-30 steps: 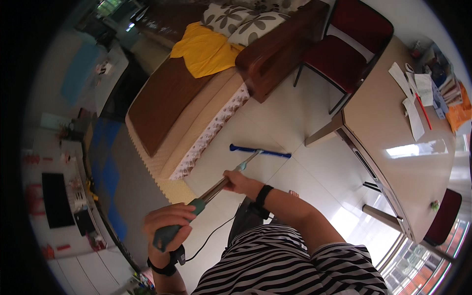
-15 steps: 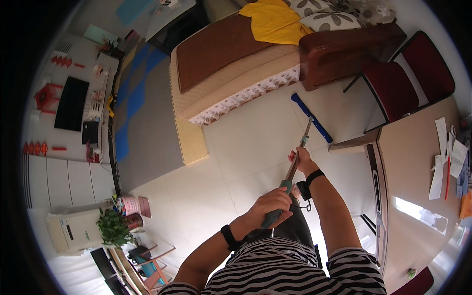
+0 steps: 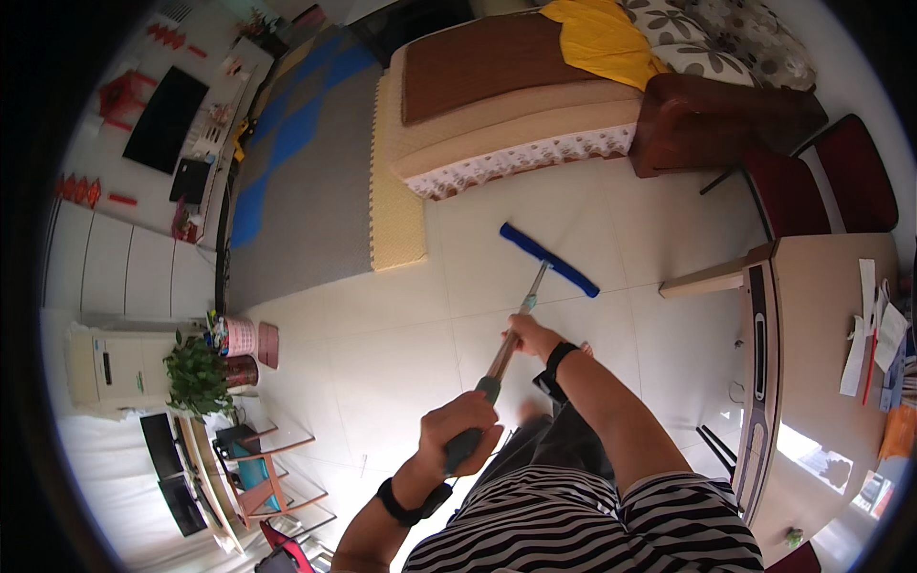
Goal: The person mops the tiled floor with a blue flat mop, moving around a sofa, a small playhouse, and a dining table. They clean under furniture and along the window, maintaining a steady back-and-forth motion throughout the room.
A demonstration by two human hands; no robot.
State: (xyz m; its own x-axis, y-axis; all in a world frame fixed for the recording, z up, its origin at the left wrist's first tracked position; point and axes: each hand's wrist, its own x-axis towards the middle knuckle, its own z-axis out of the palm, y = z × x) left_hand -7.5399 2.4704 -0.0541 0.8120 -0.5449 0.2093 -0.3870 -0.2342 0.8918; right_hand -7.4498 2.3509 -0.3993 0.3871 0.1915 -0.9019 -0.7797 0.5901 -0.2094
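Observation:
A floor mop with a long blue head (image 3: 548, 260) lies against the pale tiled floor (image 3: 458, 329), its handle slanting back toward me. My left hand (image 3: 461, 432) is closed round the dark grip at the handle's upper end. Lower down the pole, nearer the mop head, my right hand (image 3: 527, 336) is wrapped round the shaft. Both wrists wear black bands. The fingers of the right hand are partly hidden behind the pole.
Ahead is a sofa bed (image 3: 516, 162) with a brown mat and yellow cloth. Grey and blue foam mats (image 3: 315, 205) cover the floor at left. A table (image 3: 831, 325) and red chairs (image 3: 788, 196) stand right; a potted plant (image 3: 198, 372) is at left.
The mop head has moved left and nearer to me, away from the chair, and both hands have shifted left with the handle. The room has shifted in view as my head turned.

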